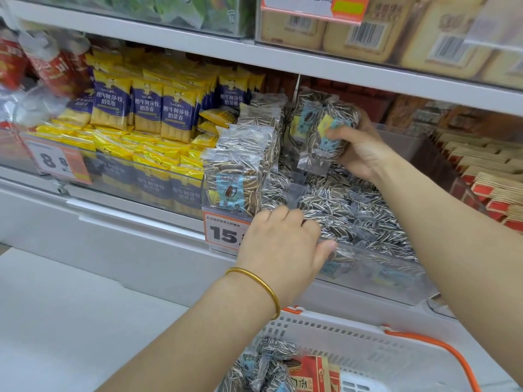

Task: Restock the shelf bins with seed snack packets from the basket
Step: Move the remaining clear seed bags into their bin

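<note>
Clear packets of striped sunflower seeds fill a transparent shelf bin (402, 273). A row of them stands upright at the bin's left side, the front packet (235, 188) showing a blue label. My right hand (359, 148) grips a bunch of seed packets (322, 128) above the back of the bin. My left hand (285, 244), with a gold bangle on its wrist, reaches over the bin's front wall, its fingers curled into the loose packets (353, 216) lying flat there. Below, a white basket (339, 335) with an orange handle holds more seed packets (268, 366).
Yellow and purple snack packs (147, 114) fill the bin to the left. Brown and red boxes (486, 182) stand to the right. A shelf board (311, 63) runs close above. Orange price tags (223, 233) hang on the bin front. A red packet (314, 374) lies in the basket.
</note>
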`<state>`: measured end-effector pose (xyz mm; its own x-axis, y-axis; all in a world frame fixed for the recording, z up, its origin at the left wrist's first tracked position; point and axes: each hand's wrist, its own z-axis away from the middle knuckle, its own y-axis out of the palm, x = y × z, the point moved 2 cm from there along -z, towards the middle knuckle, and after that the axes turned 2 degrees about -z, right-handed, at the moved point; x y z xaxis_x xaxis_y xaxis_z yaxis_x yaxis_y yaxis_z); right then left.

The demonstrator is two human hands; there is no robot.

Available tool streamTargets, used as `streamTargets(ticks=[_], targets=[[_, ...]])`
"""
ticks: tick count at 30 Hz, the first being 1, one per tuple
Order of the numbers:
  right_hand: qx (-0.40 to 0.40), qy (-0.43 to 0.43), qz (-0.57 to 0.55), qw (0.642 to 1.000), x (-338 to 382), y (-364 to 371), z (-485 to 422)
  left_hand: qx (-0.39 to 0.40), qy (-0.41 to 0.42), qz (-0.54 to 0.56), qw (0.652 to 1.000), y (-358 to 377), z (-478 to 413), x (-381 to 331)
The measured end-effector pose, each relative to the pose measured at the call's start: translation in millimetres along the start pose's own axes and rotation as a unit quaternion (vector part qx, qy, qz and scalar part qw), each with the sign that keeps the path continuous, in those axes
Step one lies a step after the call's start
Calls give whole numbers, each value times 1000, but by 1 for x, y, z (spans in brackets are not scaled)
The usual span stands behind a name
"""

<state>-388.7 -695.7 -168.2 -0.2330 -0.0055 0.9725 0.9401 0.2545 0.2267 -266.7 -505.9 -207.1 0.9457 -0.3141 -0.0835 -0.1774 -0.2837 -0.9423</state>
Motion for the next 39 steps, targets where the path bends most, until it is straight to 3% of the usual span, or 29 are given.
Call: streamTargets(ticks=[10,17,19,23,27,32,35,39], targets=[[11,49,-20,999,-13,0,-4,-8,-5,8,1000,1,-1,-2],[-19,77,154,985,-7,-2,0,-3,-9,9,1000,0,-1,-2],[-35,82,150,985,-5,-4,2,-2,-9,7,1000,0,-1,-2],[-66,52,104,991,0,-6,6,0,-5,-1,1000,2,-1,-1],[-43,19,103,994,-3,9,12,-2,-5,-8,1000,3,-1,-1],[-117,-80,305,942,-7,24,17,0,-8,-10,1000,2,-1,-2],[-101,-83,355,926,-5,27,15,1,-9,-8,1000,2,-1,-2],[-82,-81,468,876,-4,35,14,4,-7,-16,1000,2,-1,-2]])
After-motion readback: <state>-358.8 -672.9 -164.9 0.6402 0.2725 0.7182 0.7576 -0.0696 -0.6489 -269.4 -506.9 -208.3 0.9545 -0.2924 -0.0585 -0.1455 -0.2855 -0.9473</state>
